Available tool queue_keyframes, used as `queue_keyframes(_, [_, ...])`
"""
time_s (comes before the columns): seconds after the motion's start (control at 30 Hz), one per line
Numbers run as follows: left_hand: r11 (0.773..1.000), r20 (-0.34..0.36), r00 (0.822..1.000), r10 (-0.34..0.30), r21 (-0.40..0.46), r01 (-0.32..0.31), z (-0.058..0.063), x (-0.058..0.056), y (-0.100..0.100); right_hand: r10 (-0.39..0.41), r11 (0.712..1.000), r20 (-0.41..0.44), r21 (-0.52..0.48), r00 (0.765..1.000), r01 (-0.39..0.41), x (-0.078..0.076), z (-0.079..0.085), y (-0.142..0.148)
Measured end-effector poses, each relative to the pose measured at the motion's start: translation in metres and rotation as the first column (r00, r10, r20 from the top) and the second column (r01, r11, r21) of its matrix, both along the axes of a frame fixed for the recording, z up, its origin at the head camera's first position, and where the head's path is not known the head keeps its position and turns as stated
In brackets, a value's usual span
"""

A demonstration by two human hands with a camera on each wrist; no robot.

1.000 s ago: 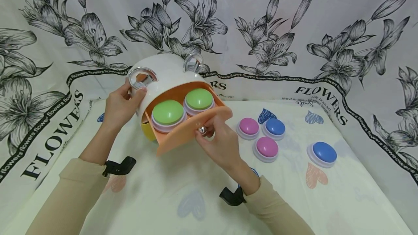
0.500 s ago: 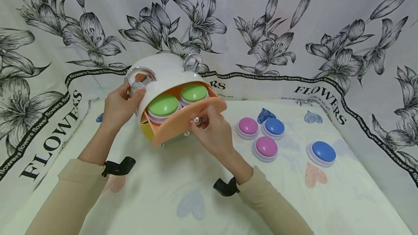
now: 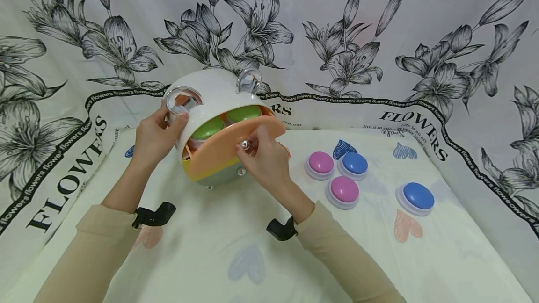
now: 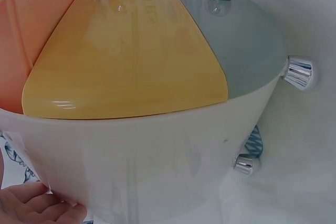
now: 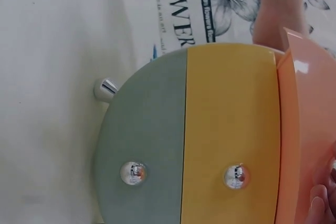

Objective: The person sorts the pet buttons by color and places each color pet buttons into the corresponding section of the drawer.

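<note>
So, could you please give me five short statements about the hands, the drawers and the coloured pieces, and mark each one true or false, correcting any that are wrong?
1. The right hand pinches the silver knob of the orange drawer. True.
2. The orange drawer is fully closed. False: it stands partly open, with two green-topped pieces visible inside.
3. The left hand holds the side of the white shell. True.
4. The loose pieces beside the white shell all have pink tops. False: there are two pink-topped pieces and two blue-topped pieces.
5. The yellow front sits between the orange drawer and the grey-green front. True.
</note>
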State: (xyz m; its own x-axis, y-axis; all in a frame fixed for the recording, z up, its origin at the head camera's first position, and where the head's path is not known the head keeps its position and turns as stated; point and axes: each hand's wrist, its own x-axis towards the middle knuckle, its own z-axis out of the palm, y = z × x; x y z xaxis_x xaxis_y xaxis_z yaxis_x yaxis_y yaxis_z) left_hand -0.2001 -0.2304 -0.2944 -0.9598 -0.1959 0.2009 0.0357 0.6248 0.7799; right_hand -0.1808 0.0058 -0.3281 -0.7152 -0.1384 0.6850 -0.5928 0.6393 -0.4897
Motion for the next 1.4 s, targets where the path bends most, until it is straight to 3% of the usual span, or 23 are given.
queue_keyframes(0.33, [1.000,0.009,1.000,-0.001,0.029,0.001,0.001,0.001,0.001,-0.009,0.999,0.069,0.033,0.998,0.007,-0.008,0.002,-0.009])
queue_keyframes(0.67, [1.000,0.005,1.000,-0.003,0.016,0.003,0.001,0.001,0.000,-0.027,0.996,0.086,0.085,0.996,0.020,-0.017,0.007,-0.016])
queue_keyframes(1.4, [1.000,0.046,0.999,0.004,0.004,-0.004,0.001,0.000,0.000,-0.017,0.995,0.195,0.102,0.981,-0.003,-0.025,0.012,-0.021])
